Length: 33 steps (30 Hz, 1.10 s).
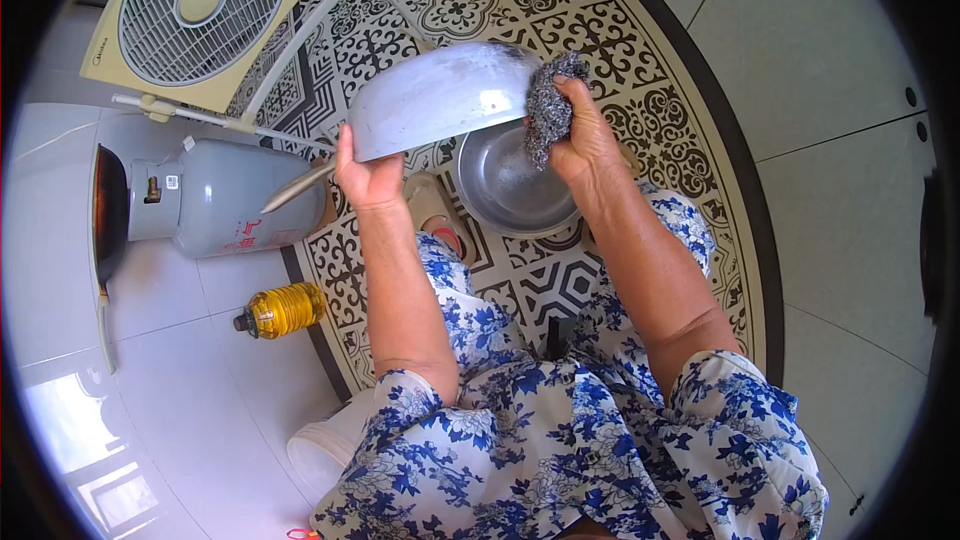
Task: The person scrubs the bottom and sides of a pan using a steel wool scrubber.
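Note:
A silver metal pan (442, 97) is held up and tilted in front of me, its outer side showing. My left hand (371, 176) grips its near left edge, thumb up along the side. A pale handle (300, 186) juts out past that hand, apparently the pan's own. My right hand (574, 131) holds a wad of steel wool (553, 109) against the pan's right end. Part of the grip is hidden behind the wad. Beneath the pan, a round metal basin (517, 202) rests on the patterned floor between my feet, partly covered by the pan and right hand.
A cream Midea fan (247, 52) on a tubular stand is at the upper left. Below it is a grey gas cylinder (232, 195), beside a dark pan (111, 214). A bottle of yellow oil (289, 310) and a white bucket (326, 439) are at my left.

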{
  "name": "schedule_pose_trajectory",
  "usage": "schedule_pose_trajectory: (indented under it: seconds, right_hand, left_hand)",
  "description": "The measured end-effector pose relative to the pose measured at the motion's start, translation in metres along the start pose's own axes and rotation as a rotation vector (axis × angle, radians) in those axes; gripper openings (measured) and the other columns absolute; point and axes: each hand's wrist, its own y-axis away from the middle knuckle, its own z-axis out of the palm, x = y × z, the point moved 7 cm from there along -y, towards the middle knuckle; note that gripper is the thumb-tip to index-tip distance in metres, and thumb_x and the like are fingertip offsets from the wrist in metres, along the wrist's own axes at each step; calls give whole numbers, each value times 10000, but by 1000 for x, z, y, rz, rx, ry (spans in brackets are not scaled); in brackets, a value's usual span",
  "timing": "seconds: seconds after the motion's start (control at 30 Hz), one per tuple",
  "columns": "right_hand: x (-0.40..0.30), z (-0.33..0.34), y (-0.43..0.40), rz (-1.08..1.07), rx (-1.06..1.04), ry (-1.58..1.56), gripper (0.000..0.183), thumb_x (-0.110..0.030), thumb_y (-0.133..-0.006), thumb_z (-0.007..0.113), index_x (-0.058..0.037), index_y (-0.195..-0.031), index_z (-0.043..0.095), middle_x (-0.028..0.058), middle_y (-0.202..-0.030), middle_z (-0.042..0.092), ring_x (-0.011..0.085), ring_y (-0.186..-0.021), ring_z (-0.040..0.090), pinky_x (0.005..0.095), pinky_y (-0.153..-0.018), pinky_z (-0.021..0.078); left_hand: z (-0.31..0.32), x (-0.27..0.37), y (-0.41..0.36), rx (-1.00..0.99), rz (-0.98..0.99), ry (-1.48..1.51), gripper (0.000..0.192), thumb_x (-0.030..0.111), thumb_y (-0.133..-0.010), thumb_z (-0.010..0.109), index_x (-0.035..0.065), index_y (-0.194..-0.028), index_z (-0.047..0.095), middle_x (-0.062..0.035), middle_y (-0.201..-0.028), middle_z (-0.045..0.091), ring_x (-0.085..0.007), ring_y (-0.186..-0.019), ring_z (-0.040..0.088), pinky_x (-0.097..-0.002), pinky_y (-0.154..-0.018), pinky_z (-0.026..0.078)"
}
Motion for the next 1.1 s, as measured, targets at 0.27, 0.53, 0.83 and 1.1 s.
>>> schedule_pose_trajectory:
  seconds: [0.27,0.53,0.83,1.1]
  right_hand:
    - [2,3,7,-32,-64,85,305,-102,-870,601,-21,-1153,520,111,-1035,594,232,-917,619,439,-837,567]
    - [8,-2,15,74,-182,215,404,-175,-857,657,-50,-1219,527,115,-1093,597,242,-967,613,426,-827,592]
    - [-22,2,46,-52,-189,911,503,-167,-869,624,-41,-1341,504,102,-981,657,203,-801,658,288,-732,548]
    - [6,57,80,-1039,-451,1657,530,-286,-770,740,-157,-1268,612,207,-1248,517,368,-1107,546,432,-942,472]
  left_hand:
    - [30,-35,11,-81,-18,-89,385,115,-917,563,12,-1284,506,-156,-1271,580,-319,-1216,533,-511,-1052,427]
    - [24,-41,30,-64,-30,-140,374,44,-936,541,-26,-1298,480,-177,-1305,559,-312,-1238,529,-482,-1069,435]
    - [22,-20,48,-91,4,-273,471,-13,-887,575,3,-1342,455,-163,-1304,556,-320,-1245,516,-507,-1079,405]
    - [26,-46,63,-85,-42,-390,503,-28,-869,574,15,-1354,449,-158,-1292,558,-320,-1228,525,-503,-1073,409]
